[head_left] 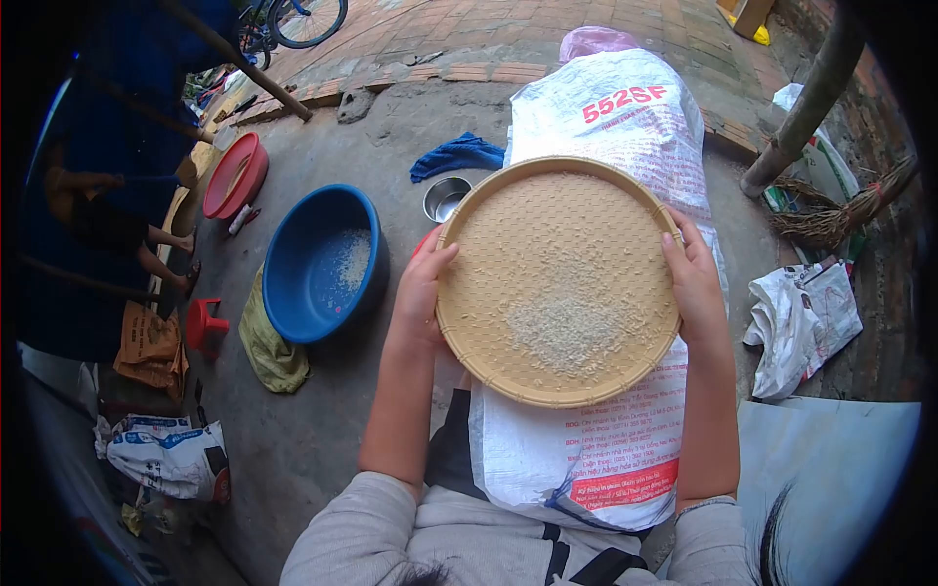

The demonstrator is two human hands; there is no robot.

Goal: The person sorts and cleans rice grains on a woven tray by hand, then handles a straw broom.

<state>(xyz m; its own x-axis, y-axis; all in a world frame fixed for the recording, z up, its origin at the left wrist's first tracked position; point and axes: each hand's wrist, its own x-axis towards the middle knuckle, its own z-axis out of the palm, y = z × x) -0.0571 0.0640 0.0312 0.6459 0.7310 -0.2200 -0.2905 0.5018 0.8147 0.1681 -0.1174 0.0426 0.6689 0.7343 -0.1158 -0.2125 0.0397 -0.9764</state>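
Clearly, seen from the head camera, both hands are clamped on the rim of a round woven tray point(508, 207), which they hold up in front of the body, above a long white sack point(608, 83) printed with red lettering. The left hand point(420, 298) grips the left edge and the right hand point(700, 285) the right edge, each with its thumb laid over the rim; most of the other fingers are hidden behind or beneath the tray. Pale grains point(567, 330) lie on the weave, heaped most thickly in the half nearest the person, with a thinner scatter spreading toward the middle. To the left of the left hand, apart from it, stands a deep blue basin point(303, 249) with more grains point(354, 258) on its inner surface; an olive-green sack point(268, 352) lies partly under its near side. Just beyond the tray's far left edge sit a metal bowl point(441, 202) and a crumpled dark blue cloth point(459, 156), the cloth near the white sack's edge. Farther left are a red basin point(223, 195) and a small red stool point(202, 327), with another person point(98, 220) in the shade beyond. On the right, a wooden post point(807, 109) leans beside a bundle of dry twigs point(870, 207), and a crumpled white bag point(793, 327) lies on the ground nearer the person.
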